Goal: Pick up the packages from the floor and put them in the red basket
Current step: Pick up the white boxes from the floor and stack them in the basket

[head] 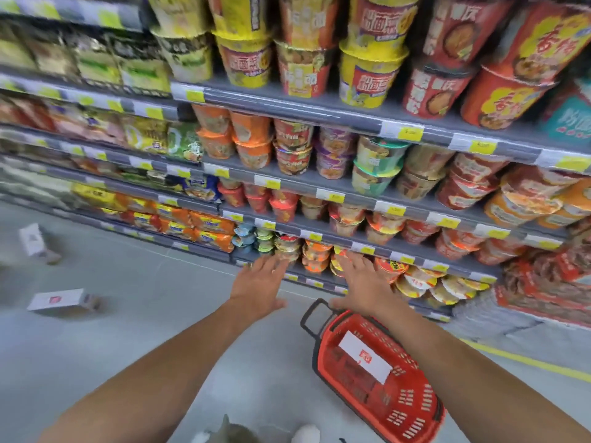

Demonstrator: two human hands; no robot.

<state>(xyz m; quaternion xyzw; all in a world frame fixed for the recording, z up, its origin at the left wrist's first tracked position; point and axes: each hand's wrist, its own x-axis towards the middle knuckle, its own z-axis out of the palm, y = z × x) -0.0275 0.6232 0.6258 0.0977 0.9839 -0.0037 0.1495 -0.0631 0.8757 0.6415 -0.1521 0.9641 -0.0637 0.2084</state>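
Observation:
The red basket (pixel 403 407) stands on the grey floor at lower right, with a black handle at its far end and one white package (pixel 364 354) with a red mark lying inside. Two more white packages lie on the floor to the left: a near one (pixel 59 300) lying flat and a farther one (pixel 32 239) standing tilted. My left hand (pixel 260 282) and my right hand (pixel 363 284) are stretched forward, fingers spread, holding nothing. The right hand hovers just above the basket's handle.
Tall shelves (pixel 351 199) packed with instant noodle cups and packets run along the far side, from the left to the right edge. A yellow line (pixel 527 362) crosses the floor at right. My shoes (pixel 307 434) show at the bottom edge.

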